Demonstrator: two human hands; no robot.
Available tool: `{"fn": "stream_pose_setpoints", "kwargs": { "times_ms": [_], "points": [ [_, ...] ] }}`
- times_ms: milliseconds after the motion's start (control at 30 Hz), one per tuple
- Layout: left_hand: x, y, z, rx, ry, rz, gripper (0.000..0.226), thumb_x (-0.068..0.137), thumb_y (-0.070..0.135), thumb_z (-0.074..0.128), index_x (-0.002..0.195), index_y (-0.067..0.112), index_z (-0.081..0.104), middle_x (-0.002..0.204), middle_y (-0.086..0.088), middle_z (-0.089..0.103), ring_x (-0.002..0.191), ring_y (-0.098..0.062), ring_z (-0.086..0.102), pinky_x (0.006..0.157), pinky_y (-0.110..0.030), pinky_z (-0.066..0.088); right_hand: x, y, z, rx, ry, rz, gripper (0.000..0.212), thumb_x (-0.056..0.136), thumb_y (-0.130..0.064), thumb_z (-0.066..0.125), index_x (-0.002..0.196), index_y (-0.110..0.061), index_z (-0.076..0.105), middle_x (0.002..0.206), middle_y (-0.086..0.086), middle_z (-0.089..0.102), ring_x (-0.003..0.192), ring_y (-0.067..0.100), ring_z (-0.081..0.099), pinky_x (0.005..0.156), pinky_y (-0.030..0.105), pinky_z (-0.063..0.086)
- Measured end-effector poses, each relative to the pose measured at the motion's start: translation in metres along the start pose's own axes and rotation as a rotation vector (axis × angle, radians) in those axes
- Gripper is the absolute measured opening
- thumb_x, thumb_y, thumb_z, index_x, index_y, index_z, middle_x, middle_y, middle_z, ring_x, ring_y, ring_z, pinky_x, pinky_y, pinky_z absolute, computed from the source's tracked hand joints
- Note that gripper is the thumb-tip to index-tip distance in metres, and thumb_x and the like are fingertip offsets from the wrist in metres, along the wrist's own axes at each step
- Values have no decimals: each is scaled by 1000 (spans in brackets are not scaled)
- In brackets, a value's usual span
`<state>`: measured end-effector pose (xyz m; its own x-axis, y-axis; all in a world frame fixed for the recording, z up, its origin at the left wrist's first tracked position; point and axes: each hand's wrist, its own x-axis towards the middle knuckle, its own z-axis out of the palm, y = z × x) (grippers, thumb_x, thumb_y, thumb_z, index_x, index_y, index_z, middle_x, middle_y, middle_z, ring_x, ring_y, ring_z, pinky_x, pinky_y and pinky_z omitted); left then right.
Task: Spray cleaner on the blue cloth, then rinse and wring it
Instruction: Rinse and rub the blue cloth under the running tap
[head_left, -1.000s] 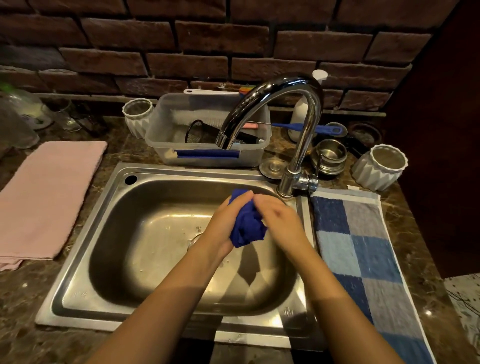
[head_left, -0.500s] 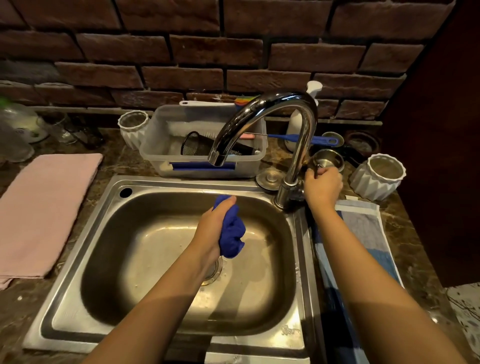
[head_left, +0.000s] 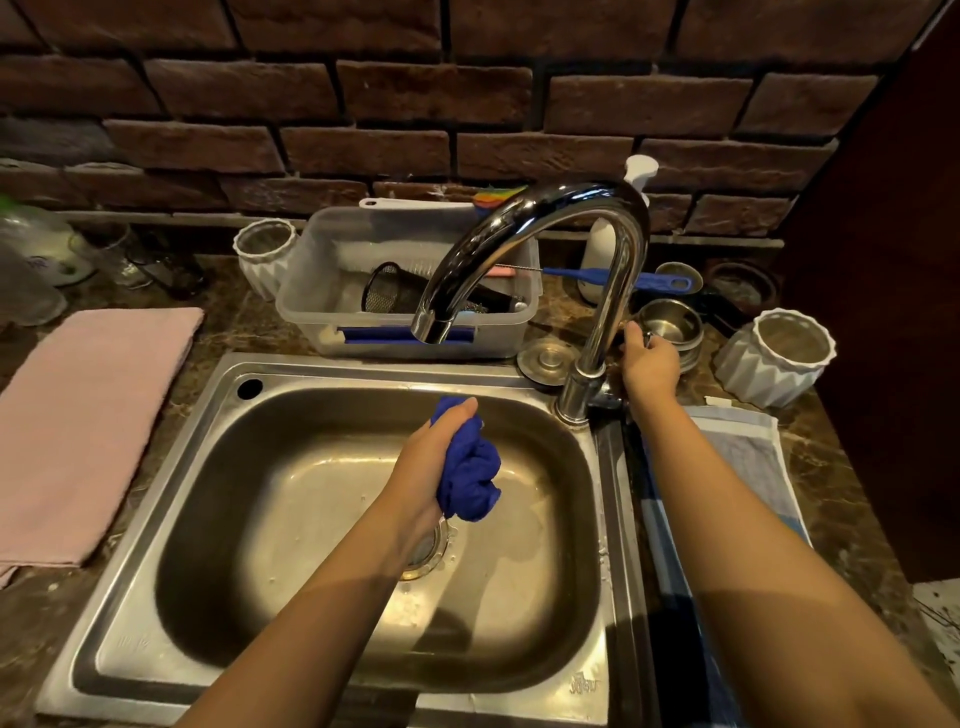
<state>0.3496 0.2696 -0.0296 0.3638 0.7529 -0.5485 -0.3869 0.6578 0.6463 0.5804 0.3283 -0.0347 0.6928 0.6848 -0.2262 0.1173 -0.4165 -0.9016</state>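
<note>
While the left hand (head_left: 428, 467) is gripping the blue cloth (head_left: 470, 480), with thumb and fingers curling round it, the cloth is bunching into a tight wad that is bulging out to the right of the palm. Hand and cloth are hovering over the sink (head_left: 156, 499), and the drain (head_left: 428, 553) is lying just below the wrist. The spout of the faucet (head_left: 524, 223) is opening above and a little beyond this hand's knuckles.

Further right, the right hand (head_left: 649, 366) is reaching past the faucet's upright pipe, and its fingers are closing on the faucet lever (head_left: 608, 399), most of which the hand is hiding. Stacked steel bowls (head_left: 670, 325) are sitting just beyond its fingertips, and a white ribbed cup (head_left: 776, 358) is standing to its right. A checked towel (head_left: 748, 457) is lying under the right forearm.

Beyond the left hand, a clear plastic tub (head_left: 405, 340) is holding brushes and a black mesh cup. Well to the left of that hand, a pink towel (head_left: 88, 415) is lying folded on the counter.
</note>
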Motion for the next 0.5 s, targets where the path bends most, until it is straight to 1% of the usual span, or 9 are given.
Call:
{"fn": "stream_pose_setpoints", "kwargs": {
  "times_ms": [67,133,200,300,400,500],
  "points": [
    [2,1,-1,0,14,10,28,76,37,64,75,20,43,53,3,30,35,-9,31,37,-16,30,2,1,2,-32,28,-32,36,98,-36,37,82,-8,53,82,12,56,79,26,53,74,40,43],
    [4,1,-3,3,30,19,27,81,38,63,76,20,42,56,2,30,36,-10,31,38,-16,30,4,4,5,-80,36,-69,39,100,-35,32,86,-7,54,85,13,55,80,25,51,70,34,36],
    [6,0,-4,3,30,28,29,79,40,64,75,21,41,58,2,27,38,-10,29,39,-16,28,7,5,5,-126,52,-82,42,101,-33,28,92,-3,56,87,13,54,82,26,51,70,30,32],
    [8,-2,-4,-29,25,46,31,75,41,64,74,22,40,55,3,27,38,-9,28,39,-17,27,9,7,9,-202,103,-85,48,102,-32,25,106,4,57,95,18,59,92,31,56,71,30,32],
    [11,-3,-8,-49,73,49,26,83,40,61,82,21,44,55,4,32,37,-9,32,37,-18,32,10,8,11,-230,144,-108,48,102,-32,24,110,4,56,106,22,62,99,34,58,72,29,34],
    [12,-5,-11,-74,78,52,22,88,38,57,82,20,45,54,4,34,37,-9,33,37,-19,33,8,7,11,-256,177,-112,48,103,-31,24,111,4,55,110,23,62,102,35,57,73,28,32]
  ]
}}
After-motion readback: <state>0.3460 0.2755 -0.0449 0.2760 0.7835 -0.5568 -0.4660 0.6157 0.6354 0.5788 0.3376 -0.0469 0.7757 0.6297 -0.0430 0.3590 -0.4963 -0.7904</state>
